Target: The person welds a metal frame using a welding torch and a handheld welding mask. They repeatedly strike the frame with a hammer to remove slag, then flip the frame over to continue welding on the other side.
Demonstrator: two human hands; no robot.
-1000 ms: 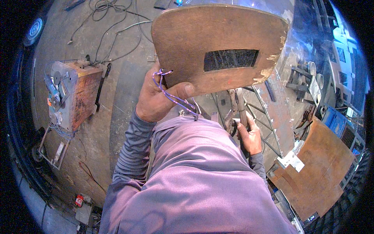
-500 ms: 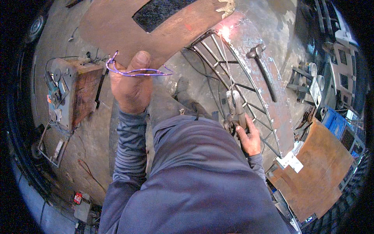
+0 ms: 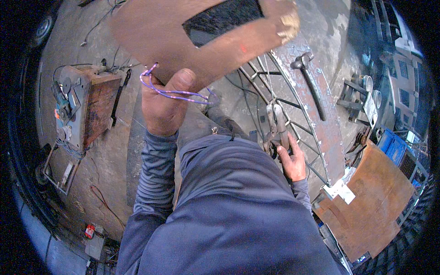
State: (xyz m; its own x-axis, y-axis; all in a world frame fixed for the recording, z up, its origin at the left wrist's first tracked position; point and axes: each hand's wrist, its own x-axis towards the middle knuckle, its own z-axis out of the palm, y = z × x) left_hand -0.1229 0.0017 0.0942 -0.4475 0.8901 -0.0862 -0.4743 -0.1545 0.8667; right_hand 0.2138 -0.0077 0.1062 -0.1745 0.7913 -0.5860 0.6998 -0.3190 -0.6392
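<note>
My left hand grips the lower edge of a brown hand-held welding shield, thumb on its near face. The shield has a dark rectangular window and a worn corner. A purple cord loops from a hole in it across my wrist side. Lower right, my right hand is closed round a worn electrode holder. From its jaws a thin welding rod reaches toward a lattice frame of metal bars. The shield covers the frame's far end, and the rod's tip is hidden.
A hammer lies on a long, paint-flaked metal plate beside the frame. A rusty sheet is at lower right, near a blue crate. On the left stands a metal box with a grinder on top. Cables cross the floor.
The shield and my left hand have shifted right and slightly down, now covering the frame's far end. The bright, sparking glow there no longer shows. My right hand has hardly moved.
</note>
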